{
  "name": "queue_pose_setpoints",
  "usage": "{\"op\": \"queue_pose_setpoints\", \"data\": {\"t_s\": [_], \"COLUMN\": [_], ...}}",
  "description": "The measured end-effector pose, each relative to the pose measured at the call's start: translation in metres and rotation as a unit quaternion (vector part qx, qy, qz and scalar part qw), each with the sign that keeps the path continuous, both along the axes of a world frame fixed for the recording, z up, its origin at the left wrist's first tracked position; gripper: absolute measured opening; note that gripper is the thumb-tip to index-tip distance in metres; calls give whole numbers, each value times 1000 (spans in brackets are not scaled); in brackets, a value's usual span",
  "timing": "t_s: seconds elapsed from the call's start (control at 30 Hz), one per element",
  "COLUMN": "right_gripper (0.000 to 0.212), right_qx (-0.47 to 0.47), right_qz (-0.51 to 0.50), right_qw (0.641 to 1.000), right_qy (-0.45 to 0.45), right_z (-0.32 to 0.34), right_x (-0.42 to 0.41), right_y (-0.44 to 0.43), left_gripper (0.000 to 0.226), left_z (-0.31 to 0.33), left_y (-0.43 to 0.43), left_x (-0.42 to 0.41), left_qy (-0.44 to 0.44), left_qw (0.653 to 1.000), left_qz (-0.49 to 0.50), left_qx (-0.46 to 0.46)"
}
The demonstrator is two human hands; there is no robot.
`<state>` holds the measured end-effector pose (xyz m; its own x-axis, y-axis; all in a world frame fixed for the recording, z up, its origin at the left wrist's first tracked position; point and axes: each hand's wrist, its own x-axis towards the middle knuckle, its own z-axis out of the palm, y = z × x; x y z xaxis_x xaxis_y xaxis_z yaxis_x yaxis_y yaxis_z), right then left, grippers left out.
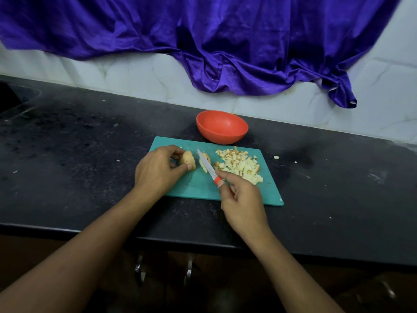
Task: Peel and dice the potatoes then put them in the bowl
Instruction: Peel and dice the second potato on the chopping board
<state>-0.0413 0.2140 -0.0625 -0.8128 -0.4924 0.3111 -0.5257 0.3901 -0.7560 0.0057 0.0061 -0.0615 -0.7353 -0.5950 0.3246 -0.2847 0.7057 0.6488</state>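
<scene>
The left hand (158, 171) curls over the left part of the teal cutting board (198, 185), its thumb and fingertips pinching a potato chunk (187, 159) with brown skin on it and holding it against the board. The right hand (242, 201) grips a small knife (208, 167) by its orange handle (only a short stub of the handle shows past the fingers), with the forefinger laid forward toward the blade. The blade slants away and to the left, its tip near the held chunk, and it crosses over a smaller cut piece (205, 157) that lies just right of that chunk. Further right on the board sits a loose pile of diced potato (242, 164), pale cubes with some bits of skin among them, just beside the right hand's forefinger. A red bowl (222, 137) stands on the black counter (90, 154) just behind the board's far edge, near the tiled wall (135, 75). A few stray crumbs (276, 157) lie on the counter to the right of the board. A purple cloth (203, 41) hangs in folds over the wall above
</scene>
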Motion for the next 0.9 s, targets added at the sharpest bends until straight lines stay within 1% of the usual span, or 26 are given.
{"op": "queue_pose_setpoints", "data": {"t_s": [0.07,0.13,0.23,0.3,0.4,0.57,0.67,0.73,0.77,0.83,0.9], "right_gripper": [32,31,29,29,30,30,30,29,29,29,29], "right_qx": [-26,-59,-137,-174,-179,-179,-185,-192,-196,-201,-197], "right_qz": [-4,-4,4,1,5,7,9,9,9,9,4], "right_qw": [1000,998,987,979,978,978,977,975,974,972,973], "right_qy": [-9,-35,-84,-102,-107,-106,-110,-112,-114,-118,-121], "right_z": [-4,-3,0,2,0,-5,-5,-5,-5,-4,-5], "right_x": [0,-2,0,0,-1,-5,-6,-6,-7,-8,-10], "right_y": [1,2,5,6,6,5,6,7,7,7,6], "left_gripper": [44,44,41,41,46,46,48,47,44,37,36], "left_z": [1,1,-2,-3,0,7,9,7,6,5,4], "left_y": [-2,-2,-3,-3,-7,-22,-25,-22,-19,-12,-4], "left_x": [0,0,2,2,-4,-27,-35,-34,-30,-22,-15], "left_qy": [-2,-7,-12,-7,-14,-38,-57,-29,1,43,22], "left_qw": [1000,1000,1000,999,998,997,996,996,996,993,985], "left_qz": [-1,-6,-23,-39,-50,-18,4,15,7,-52,-133], "left_qx": [5,9,14,9,-18,-68,-75,-86,-92,-101,-108]}}
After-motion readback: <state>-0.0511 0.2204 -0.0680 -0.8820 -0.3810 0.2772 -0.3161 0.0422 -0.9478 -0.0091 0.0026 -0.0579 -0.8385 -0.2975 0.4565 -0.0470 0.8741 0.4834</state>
